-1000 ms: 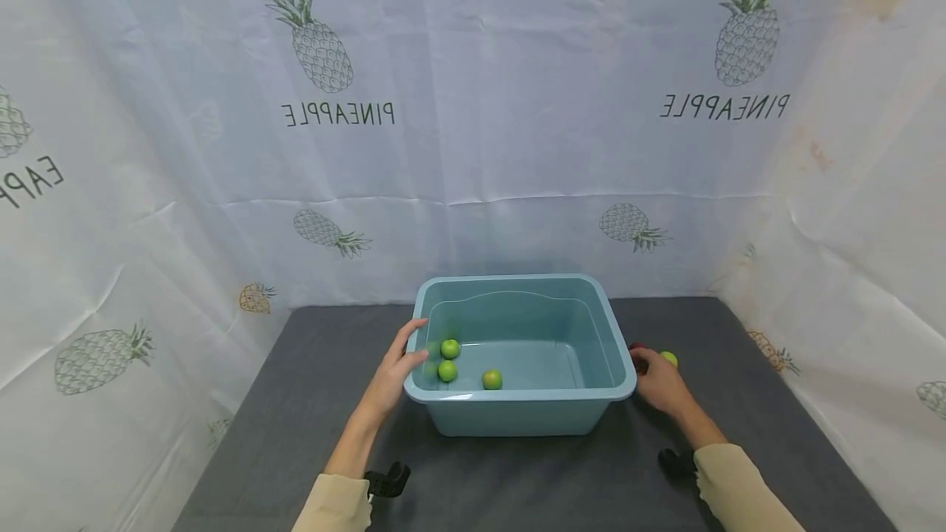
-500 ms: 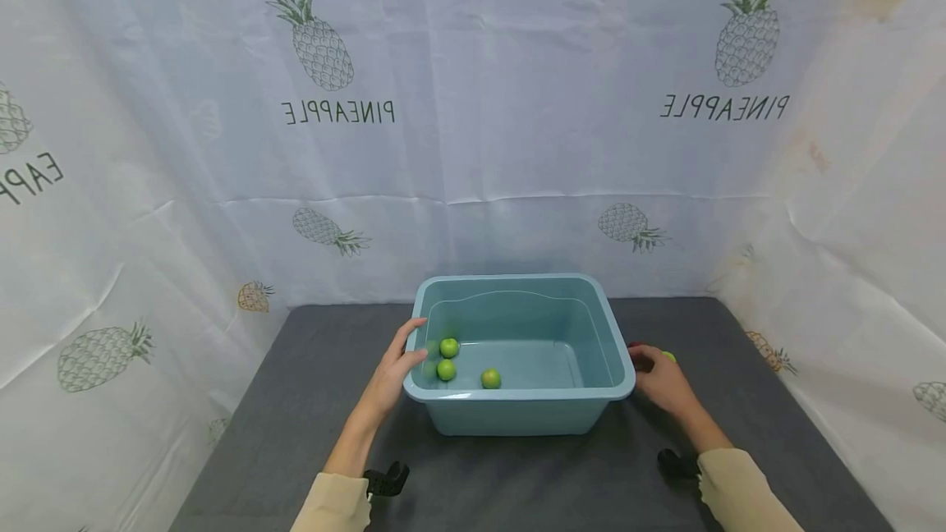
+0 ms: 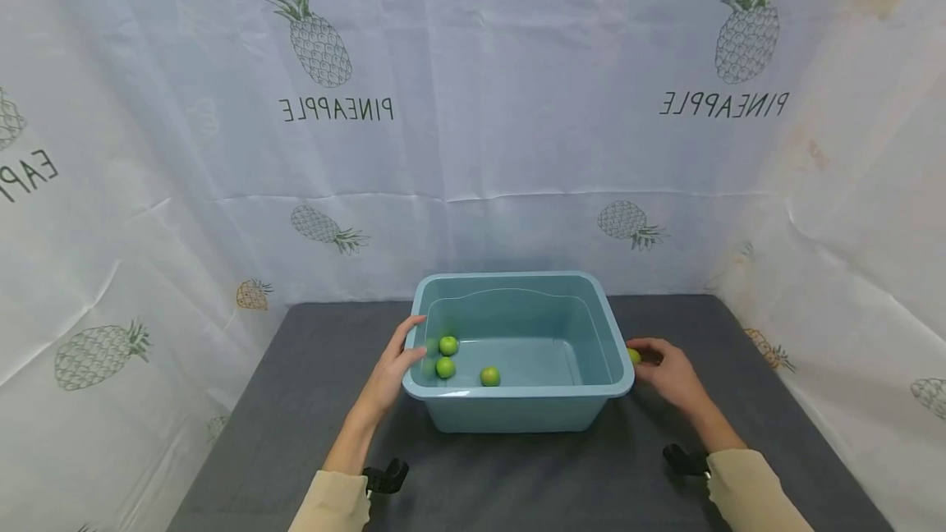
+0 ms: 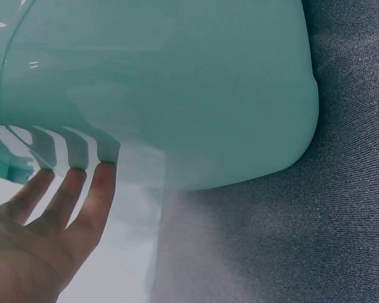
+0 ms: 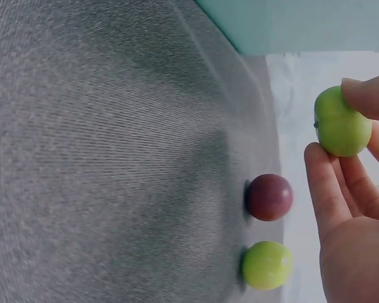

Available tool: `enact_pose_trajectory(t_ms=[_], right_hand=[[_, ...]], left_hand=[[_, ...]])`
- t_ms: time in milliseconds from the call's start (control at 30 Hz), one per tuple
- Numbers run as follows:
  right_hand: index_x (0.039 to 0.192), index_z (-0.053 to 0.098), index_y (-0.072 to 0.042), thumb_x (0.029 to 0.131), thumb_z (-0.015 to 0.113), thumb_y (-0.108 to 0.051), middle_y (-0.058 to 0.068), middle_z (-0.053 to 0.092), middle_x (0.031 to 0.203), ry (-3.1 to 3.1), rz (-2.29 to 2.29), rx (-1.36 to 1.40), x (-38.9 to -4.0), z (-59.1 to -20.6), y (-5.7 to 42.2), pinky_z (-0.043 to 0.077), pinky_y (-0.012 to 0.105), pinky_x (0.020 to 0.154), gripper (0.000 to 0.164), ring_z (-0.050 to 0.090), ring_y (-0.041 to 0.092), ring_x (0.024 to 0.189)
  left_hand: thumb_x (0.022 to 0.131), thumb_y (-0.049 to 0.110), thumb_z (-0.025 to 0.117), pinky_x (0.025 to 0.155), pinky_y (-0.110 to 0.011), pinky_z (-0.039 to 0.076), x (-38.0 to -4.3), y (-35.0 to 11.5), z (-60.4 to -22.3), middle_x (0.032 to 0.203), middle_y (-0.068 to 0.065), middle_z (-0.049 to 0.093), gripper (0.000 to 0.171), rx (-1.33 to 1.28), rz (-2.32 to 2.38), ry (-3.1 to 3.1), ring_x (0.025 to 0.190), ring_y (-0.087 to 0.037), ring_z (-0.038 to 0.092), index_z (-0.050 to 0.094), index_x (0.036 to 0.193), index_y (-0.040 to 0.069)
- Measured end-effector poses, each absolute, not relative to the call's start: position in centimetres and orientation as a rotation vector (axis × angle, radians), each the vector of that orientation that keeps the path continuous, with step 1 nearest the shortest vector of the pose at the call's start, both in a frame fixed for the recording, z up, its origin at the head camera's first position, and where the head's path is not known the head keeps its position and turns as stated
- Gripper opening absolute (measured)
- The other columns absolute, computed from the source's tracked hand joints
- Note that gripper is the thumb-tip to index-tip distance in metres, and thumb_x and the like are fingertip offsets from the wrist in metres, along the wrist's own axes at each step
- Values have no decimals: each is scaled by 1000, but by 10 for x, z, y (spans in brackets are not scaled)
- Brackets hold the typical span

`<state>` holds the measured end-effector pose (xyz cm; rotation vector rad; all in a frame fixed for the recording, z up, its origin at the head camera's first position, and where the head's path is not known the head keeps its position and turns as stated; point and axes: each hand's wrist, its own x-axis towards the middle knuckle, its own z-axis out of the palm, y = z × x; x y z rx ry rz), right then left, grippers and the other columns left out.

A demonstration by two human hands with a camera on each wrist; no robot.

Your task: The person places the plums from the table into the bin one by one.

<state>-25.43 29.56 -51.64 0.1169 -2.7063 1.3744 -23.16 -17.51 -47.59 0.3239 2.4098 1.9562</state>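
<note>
A pale blue plastic tub (image 3: 517, 413) stands on the dark cloth. Inside it at the left lie small green apples: one farther back (image 3: 447, 346), one in front of that (image 3: 445, 367), and a third (image 3: 490, 376) near the front wall. My left hand (image 3: 390, 365) grips the left rim, thumb over the edge; in the left wrist view several fingertips (image 4: 103, 170) press the outer wall. Beside the tub's right side, my right hand (image 3: 668, 376) pinches a green apple (image 5: 343, 123) between thumb and fingers.
In the right wrist view, a dark red round fruit (image 5: 270, 197) and another green apple (image 5: 266, 265) rest on the grey cloth (image 5: 114, 158) near the held apple. White curtains (image 3: 517, 105) with pineapple prints hang behind and at both sides.
My right hand has shifted slightly right and up, and a green apple now shows at its fingertips by the tub's rim. The left hand keeps its hold on the tub.
</note>
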Motion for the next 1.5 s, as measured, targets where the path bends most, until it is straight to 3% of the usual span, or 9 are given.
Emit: enact_pose_trajectory(t_ms=[433, 800, 1300, 1500], right_hand=[[129, 63, 4, 92, 76, -16, 23, 63, 124, -2681, 1308, 164, -251, -497, 297, 54, 26, 83, 44, 63, 37, 110], [130, 63, 1, 93, 76, -26, 21, 64, 122, -2671, 1300, 189, -243, -469, 296, 55, 27, 79, 47, 65, 32, 106], [132, 62, -2, 94, 75, -32, 20, 64, 124, -2696, 1263, 210, -242, -435, 291, 54, 49, 87, 51, 65, 38, 110], [132, 61, -2, 94, 74, -34, 20, 63, 125, -2703, 1268, 233, -241, -426, 288, 54, 44, 87, 51, 64, 37, 111]], left_hand=[[105, 23, 45, 112, -68, 20, -232, -175, -477, 168, -14, 13, 51, 329, 1963, 2402, 150, -40, 20, 36, 155, 18], [105, 21, 45, 114, -69, 15, -233, -174, -476, 168, -13, 12, 51, 309, 1958, 2408, 152, -39, 15, 36, 155, 19], [105, 24, 46, 114, -70, 14, -233, -176, -475, 168, -10, 12, 51, 281, 1943, 2417, 153, -37, 13, 36, 154, 24], [105, 23, 46, 114, -70, 15, -233, -175, -474, 168, -13, 12, 50, 306, 1948, 2417, 152, -39, 14, 37, 154, 20]])
